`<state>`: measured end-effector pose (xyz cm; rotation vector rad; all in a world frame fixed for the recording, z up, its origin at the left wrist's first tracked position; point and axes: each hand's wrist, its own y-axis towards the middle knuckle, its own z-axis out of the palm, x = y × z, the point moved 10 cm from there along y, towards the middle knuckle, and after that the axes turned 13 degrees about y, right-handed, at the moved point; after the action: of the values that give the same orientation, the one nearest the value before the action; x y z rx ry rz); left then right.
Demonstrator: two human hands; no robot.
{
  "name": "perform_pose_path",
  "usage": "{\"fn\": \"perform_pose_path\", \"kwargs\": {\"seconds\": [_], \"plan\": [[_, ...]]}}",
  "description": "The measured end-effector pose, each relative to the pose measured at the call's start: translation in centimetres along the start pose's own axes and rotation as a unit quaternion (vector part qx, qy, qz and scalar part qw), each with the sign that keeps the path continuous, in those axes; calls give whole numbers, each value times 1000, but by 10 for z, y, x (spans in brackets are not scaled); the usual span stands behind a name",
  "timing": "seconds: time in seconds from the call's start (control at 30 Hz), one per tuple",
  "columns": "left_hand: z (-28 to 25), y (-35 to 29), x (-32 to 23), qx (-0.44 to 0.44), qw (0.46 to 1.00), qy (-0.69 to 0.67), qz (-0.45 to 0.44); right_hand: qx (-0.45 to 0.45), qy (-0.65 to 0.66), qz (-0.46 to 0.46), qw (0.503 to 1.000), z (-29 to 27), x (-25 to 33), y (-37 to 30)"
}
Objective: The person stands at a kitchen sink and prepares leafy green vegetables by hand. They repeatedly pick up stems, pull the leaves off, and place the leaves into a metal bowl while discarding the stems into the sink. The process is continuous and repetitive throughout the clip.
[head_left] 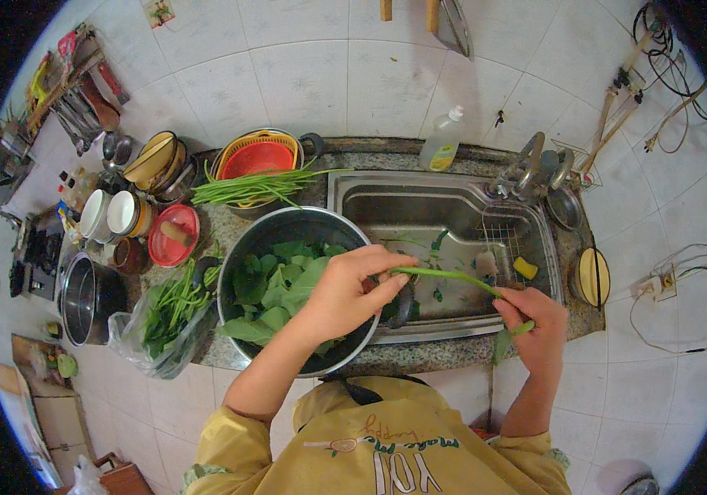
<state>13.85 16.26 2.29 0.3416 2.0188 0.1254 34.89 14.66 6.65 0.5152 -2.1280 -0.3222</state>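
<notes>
A long green stem stretches level between my two hands, over the front of the sink. Its left end is pinched between the thumb and fingers of my left hand, which is above the right side of a large metal pot. My right hand has its fingers closed round the other end, and a short piece of stem pokes out below the fingers. A leaf hangs under the right hand. Broad green leaves fill much of the pot, partly hidden by my left forearm.
The steel sink holds leaf scraps, a wire rack and a yellow sponge. Peeled green stems lie across a colander behind the pot. A plastic bag of greens, bowls and a red lid stand left.
</notes>
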Motion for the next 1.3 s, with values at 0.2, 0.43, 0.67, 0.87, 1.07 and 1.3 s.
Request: {"fn": "perform_pose_path", "kwargs": {"seconds": [0.2,0.43,0.67,0.87,1.07,1.3], "plan": [[-8,-2,-17,-72,989,113,66,22,27,9,999,6,-2,-1],[-15,-2,-8,-196,958,206,38,92,54,-18,994,41,17,-9],[-10,12,8,-271,944,189,5,71,84,-9,994,71,21,-17],[3,30,28,-205,965,162,-5,51,124,75,988,63,-8,-15],[32,27,36,-23,981,192,27,61,27,103,992,27,-47,-6],[76,15,43,199,966,-139,-88,66,59,102,991,9,-85,-8]]}}
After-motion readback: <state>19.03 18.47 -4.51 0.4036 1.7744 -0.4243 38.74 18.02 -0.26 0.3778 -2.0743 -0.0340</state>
